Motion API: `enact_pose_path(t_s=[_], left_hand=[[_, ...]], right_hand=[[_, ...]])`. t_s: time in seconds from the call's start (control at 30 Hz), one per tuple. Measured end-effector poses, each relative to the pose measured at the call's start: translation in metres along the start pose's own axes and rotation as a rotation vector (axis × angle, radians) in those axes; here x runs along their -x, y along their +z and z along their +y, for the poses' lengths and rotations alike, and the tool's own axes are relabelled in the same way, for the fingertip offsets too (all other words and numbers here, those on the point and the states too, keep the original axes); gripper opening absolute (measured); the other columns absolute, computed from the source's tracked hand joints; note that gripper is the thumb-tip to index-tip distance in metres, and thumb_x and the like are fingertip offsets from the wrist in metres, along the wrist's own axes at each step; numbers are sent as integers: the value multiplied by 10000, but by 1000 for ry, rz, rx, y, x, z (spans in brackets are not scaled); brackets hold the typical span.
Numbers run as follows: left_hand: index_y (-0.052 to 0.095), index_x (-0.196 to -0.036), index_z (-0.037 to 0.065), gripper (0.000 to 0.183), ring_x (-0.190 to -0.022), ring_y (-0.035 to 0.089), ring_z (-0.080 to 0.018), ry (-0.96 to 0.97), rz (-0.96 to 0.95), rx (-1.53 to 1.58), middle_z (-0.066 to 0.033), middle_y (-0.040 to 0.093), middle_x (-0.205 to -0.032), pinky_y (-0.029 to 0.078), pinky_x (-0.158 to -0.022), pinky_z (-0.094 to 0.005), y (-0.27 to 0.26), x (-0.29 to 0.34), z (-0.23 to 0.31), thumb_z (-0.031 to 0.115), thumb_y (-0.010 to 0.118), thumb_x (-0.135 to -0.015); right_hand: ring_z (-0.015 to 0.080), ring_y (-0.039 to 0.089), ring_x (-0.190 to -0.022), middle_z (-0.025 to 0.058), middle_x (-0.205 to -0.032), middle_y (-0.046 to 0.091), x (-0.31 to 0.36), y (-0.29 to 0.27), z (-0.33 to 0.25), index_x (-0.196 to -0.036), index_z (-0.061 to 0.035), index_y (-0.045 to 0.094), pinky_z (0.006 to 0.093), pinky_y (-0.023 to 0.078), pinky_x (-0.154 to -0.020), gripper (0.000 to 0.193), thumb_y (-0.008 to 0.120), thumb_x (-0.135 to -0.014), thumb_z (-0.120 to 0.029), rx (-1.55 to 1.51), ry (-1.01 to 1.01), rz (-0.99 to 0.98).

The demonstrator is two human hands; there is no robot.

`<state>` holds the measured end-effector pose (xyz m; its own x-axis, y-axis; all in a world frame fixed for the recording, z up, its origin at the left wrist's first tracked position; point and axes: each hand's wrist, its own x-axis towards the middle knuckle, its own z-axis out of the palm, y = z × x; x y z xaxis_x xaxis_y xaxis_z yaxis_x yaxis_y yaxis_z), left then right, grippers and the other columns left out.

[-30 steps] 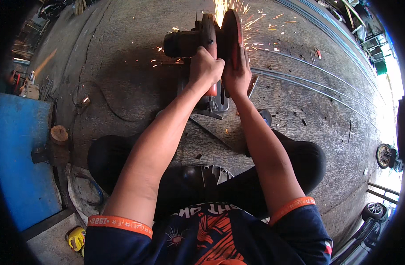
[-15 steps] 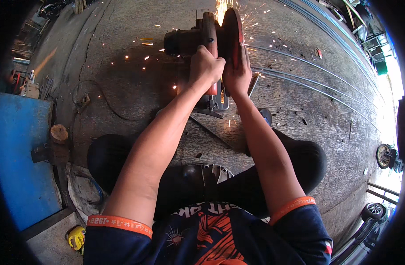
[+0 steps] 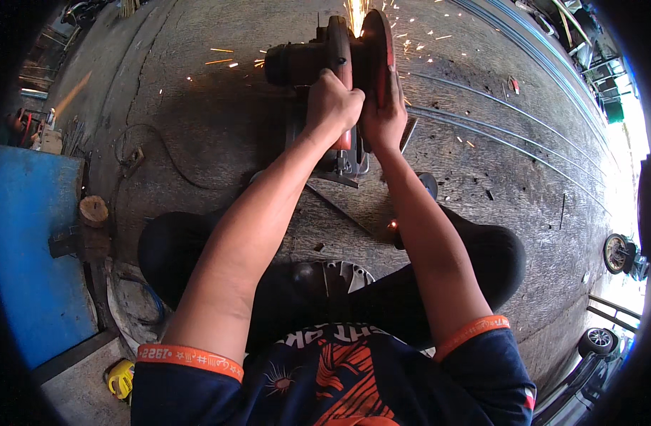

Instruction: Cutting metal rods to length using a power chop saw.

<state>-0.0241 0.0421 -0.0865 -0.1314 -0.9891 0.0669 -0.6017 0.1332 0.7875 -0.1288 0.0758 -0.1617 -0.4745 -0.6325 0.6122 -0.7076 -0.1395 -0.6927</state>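
Centrally, head view: a dark-bodied cut-off saw with a round motor housing point(image 3: 290, 65) sits at the upper centre of the frame, on a grey metal base point(image 3: 354, 167).
Left hand on the grip: the left hand point(image 3: 334, 106) curls round the red-and-black bar handle point(image 3: 341, 57), thumb over its right side, probably to steer the saw; the other fingertips are hidden.
Right hand on the guard: the right hand point(image 3: 384, 122) lies along the reddish disc-shaped guard point(image 3: 380, 53), fingers straight and close together; its thumb cannot be made out. The flat hold seems meant to steady or press that side.
Sparks: an orange-yellow spray point(image 3: 356, 15) leaves the top, mostly away from the body.
Rods: thin grey metal rods point(image 3: 474, 126) run from beside the saw toward the right, their length likely needing open floor point(image 3: 496, 255).
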Motion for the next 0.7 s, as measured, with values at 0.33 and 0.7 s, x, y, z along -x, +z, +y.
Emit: enact_pose_path(t_s=[0.33, 0.7], left_hand=[[523, -934, -116, 431, -883, 625, -405, -22, -4, -25, -310, 609, -883, 497, -784, -422, 1, 0, -1, 190, 642, -655], [521, -931, -120, 430, -869, 627, -400, -18, 11, -15, -314, 605, -887, 496, -779, -413, 3, 0, -4, 184, 643, -651]], right_hand=[[410, 507, -1130, 227, -1310, 458, 1, 0, 1, -1343, -127, 424, 434, 461, -908, 579, 601, -793, -103, -16, 8, -5], [417, 509, -1123, 236, -1293, 469, 1, -1, -1, -1332, -94, 428, 433, 464, -899, 554, 592, -803, -97, 12, -27, 8]])
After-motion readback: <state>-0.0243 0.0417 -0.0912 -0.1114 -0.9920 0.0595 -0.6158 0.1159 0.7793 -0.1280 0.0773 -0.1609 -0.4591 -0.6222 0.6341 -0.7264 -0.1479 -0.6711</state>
